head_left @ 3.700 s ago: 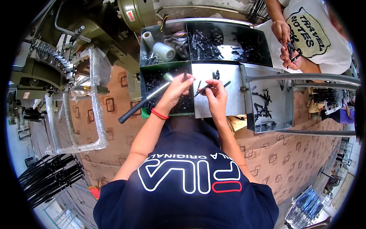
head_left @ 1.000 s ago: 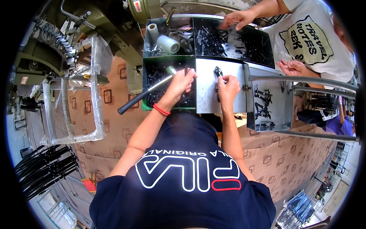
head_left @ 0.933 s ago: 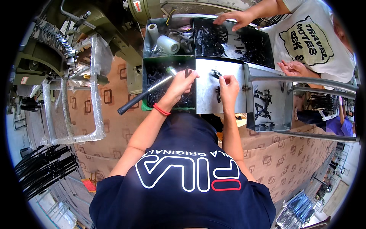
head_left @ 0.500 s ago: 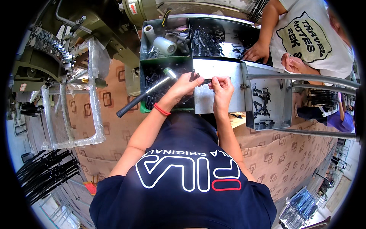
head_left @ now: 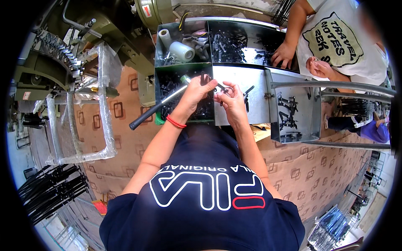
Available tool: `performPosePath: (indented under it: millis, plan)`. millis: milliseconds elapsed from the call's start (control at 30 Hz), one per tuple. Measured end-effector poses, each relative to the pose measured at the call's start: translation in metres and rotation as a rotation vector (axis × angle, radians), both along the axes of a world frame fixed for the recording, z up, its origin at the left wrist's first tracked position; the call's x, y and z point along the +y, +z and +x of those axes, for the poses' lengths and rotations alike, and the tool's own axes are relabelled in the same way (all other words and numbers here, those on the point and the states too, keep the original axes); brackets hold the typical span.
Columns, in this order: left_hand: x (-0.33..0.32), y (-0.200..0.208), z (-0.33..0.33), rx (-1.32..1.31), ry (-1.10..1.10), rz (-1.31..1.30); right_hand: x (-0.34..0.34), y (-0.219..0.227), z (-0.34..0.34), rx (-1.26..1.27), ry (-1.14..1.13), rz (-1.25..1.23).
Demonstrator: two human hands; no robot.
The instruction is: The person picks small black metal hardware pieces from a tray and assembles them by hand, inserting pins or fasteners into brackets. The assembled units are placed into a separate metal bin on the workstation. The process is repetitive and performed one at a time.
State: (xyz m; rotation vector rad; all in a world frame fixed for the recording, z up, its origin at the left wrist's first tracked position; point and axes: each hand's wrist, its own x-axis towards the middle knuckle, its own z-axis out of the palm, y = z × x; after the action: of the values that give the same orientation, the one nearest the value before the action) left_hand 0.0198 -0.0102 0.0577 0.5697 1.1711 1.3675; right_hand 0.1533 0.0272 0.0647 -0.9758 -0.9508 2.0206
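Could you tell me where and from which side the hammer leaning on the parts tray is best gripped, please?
Probably by the dark handle end, coming from the person's left. The hammer lies slanted, its head up by the left hand over the tray; the handle juts free beyond the tray's edge.
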Motion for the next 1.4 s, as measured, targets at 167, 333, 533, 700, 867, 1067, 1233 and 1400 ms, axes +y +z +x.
performPosePath:
  millis: [167,333,533,700,867,1067,1233,1400]
  plan:
    - [-0.001,0.000,-0.004,0.004,-0.033,0.043,0.002,0.005,0.003,-0.220,0.031,0.147]
    - [-0.003,0.003,-0.005,-0.030,-0.039,0.077,0.002,0.004,0.003,-0.384,0.012,0.334]
    - [-0.002,0.014,-0.016,-0.116,-0.047,0.046,0.006,-0.009,0.015,-0.471,0.017,0.623]
    - [-0.006,0.015,-0.020,-0.253,-0.196,0.025,0.017,0.008,0.025,-0.507,0.182,0.816]
    - [-0.007,0.013,-0.023,-0.321,-0.277,0.005,0.026,0.019,0.032,-0.459,0.318,0.827]
    - [-0.007,0.011,-0.024,-0.356,-0.326,0.019,0.035,0.037,0.038,-0.483,0.389,0.859]
    - [-0.007,0.012,-0.029,-0.386,-0.337,0.038,0.042,0.032,0.041,-0.532,0.442,0.958]
    - [-0.008,0.032,-0.011,0.162,-0.279,0.070,0.041,0.013,0.036,-0.211,0.122,0.469]
